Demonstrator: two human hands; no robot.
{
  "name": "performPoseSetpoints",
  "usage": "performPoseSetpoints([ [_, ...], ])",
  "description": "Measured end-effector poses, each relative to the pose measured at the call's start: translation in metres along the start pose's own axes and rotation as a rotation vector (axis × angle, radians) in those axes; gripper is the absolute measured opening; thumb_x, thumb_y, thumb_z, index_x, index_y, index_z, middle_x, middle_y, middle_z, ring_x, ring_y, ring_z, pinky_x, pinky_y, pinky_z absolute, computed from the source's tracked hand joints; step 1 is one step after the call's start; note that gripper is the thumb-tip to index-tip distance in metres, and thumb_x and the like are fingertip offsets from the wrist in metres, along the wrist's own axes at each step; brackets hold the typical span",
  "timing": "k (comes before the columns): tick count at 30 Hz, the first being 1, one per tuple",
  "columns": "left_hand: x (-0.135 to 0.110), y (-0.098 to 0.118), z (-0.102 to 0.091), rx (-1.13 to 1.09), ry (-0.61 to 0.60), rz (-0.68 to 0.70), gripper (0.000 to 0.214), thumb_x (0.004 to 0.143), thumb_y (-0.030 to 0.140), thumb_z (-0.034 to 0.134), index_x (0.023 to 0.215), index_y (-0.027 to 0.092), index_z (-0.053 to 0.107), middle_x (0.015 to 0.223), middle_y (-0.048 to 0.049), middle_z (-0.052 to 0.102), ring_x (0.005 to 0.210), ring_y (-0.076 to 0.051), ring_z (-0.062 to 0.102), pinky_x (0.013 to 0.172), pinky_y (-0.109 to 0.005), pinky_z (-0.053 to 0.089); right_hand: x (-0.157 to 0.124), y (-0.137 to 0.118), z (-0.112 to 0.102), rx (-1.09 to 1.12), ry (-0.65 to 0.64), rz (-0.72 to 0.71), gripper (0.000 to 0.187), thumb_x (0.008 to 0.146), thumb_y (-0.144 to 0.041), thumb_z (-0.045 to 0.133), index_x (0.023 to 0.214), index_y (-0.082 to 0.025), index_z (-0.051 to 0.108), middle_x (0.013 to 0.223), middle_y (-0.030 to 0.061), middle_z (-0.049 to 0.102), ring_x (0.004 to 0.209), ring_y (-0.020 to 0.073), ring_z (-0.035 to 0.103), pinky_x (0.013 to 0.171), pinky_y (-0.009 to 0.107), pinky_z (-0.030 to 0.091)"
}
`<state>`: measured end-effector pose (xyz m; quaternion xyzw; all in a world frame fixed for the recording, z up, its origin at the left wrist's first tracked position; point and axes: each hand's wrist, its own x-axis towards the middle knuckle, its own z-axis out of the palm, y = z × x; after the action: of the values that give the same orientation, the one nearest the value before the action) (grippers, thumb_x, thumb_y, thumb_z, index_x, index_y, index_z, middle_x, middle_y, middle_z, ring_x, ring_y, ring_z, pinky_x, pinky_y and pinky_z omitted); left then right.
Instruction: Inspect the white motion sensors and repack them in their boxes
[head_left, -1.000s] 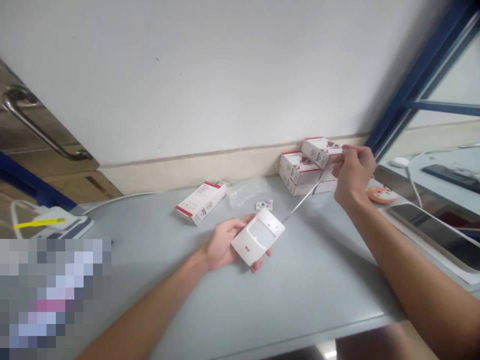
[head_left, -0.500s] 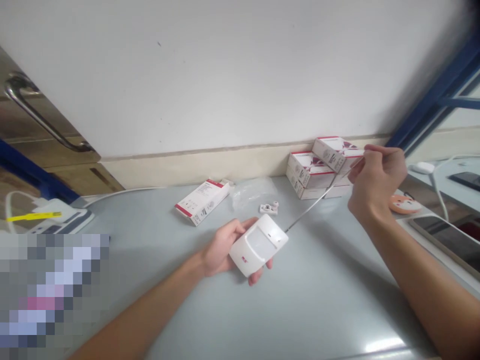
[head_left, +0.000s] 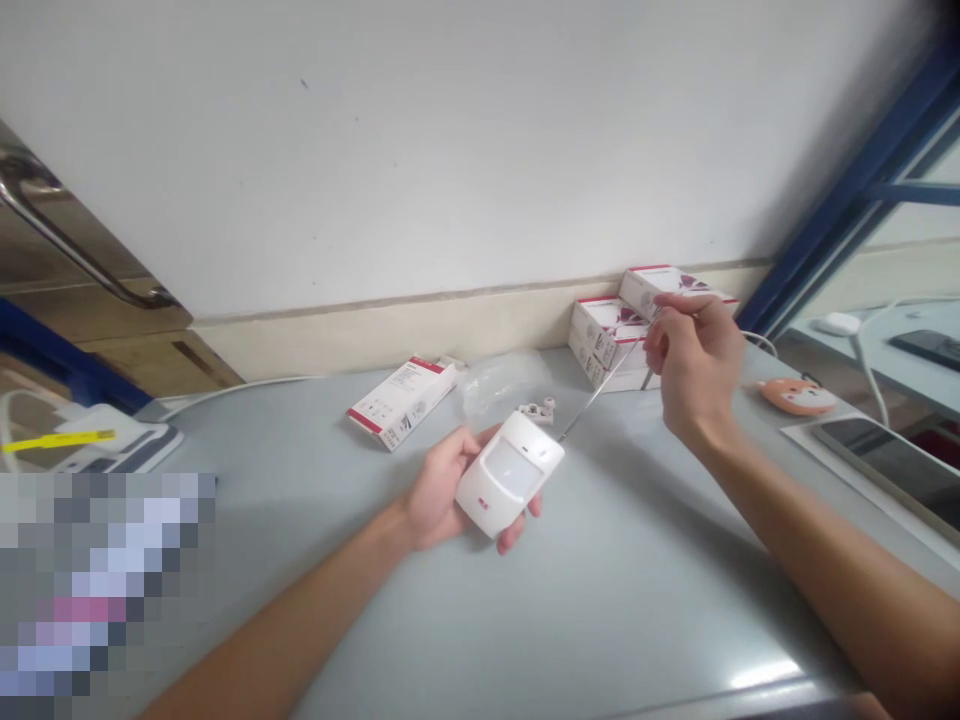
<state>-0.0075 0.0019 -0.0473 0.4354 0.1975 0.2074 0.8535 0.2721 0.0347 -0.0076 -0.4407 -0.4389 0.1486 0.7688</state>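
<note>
My left hand is wrapped round a white motion sensor, thumb on its edge and fingertips showing at the far side. The sensor is tilted, with its pale window and a small red logo facing up. A thin metal antenna runs from its upper right corner up to my right hand, whose closed fingers pinch the far end. The exact grip point is partly hidden by the fingers. Just behind the sensor lie a small white bracket and a clear plastic bag.
An opened white-and-red box lies behind my left hand. Several similar boxes are stacked against the wall at right. An orange animal-faced pouch and a dark phone-like device lie at right. A power strip sits at left.
My right hand has moved left and closer to the sensor, and the visible stretch of antenna is shorter. The sensor has shifted slightly left and up in view.
</note>
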Motion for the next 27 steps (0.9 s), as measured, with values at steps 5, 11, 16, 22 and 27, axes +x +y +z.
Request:
performPoseSetpoints([
  [5, 0.000, -0.001, -0.004, -0.034, 0.008, 0.000, 0.046, 0.093, 0.041, 0.031, 0.120, 0.014, 0.055, 0.085, -0.0166, 0.075, 0.054, -0.029, 0.070, 0.052, -0.036, 0.048, -0.006, -0.002, 0.002, -0.022, -0.035, 0.063, 0.011, 0.086, -0.025, 0.062, 0.093, -0.022, 0.069, 0.057, -0.0061, 0.051, 0.049, 0.0125, 0.042, 0.047, 0.026, 0.031],
  [11, 0.001, -0.001, -0.004, -0.093, 0.049, 0.022, 0.047, 0.092, 0.043, 0.035, 0.114, 0.011, 0.061, 0.086, -0.0168, 0.075, 0.053, -0.026, 0.068, 0.052, -0.036, 0.049, -0.017, -0.003, 0.005, -0.093, -0.175, 0.145, 0.013, 0.092, -0.032, 0.062, 0.090, -0.022, 0.071, 0.061, -0.0043, 0.054, 0.052, 0.0122, 0.042, 0.051, 0.026, 0.035],
  [16, 0.002, 0.001, -0.005, -0.159, 0.052, 0.055, 0.044, 0.091, 0.042, 0.040, 0.109, 0.010, 0.065, 0.085, -0.0162, 0.074, 0.055, -0.027, 0.068, 0.052, -0.036, 0.048, -0.033, -0.006, 0.011, -0.182, -0.413, 0.225, 0.031, 0.095, -0.042, 0.062, 0.073, -0.021, 0.065, 0.071, 0.0001, 0.063, 0.058, 0.0120, 0.047, 0.056, 0.027, 0.039],
  [22, 0.003, 0.002, -0.006, -0.221, 0.074, 0.072, 0.043, 0.088, 0.041, 0.043, 0.110, 0.011, 0.065, 0.084, -0.0154, 0.073, 0.053, -0.027, 0.068, 0.052, -0.035, 0.048, -0.046, -0.011, 0.014, -0.229, -0.578, 0.299, 0.034, 0.093, -0.041, 0.065, 0.118, -0.020, 0.075, 0.071, -0.0012, 0.064, 0.057, 0.0138, 0.050, 0.058, 0.030, 0.043],
  [27, 0.003, 0.002, -0.003, -0.210, 0.126, 0.063, 0.042, 0.087, 0.039, 0.042, 0.106, 0.010, 0.066, 0.081, -0.0150, 0.073, 0.051, -0.026, 0.067, 0.051, -0.036, 0.048, -0.046, -0.014, 0.014, -0.162, -0.616, 0.315, 0.039, 0.085, -0.029, 0.067, 0.121, -0.018, 0.074, 0.069, -0.0034, 0.060, 0.060, 0.0136, 0.051, 0.061, 0.031, 0.045],
])
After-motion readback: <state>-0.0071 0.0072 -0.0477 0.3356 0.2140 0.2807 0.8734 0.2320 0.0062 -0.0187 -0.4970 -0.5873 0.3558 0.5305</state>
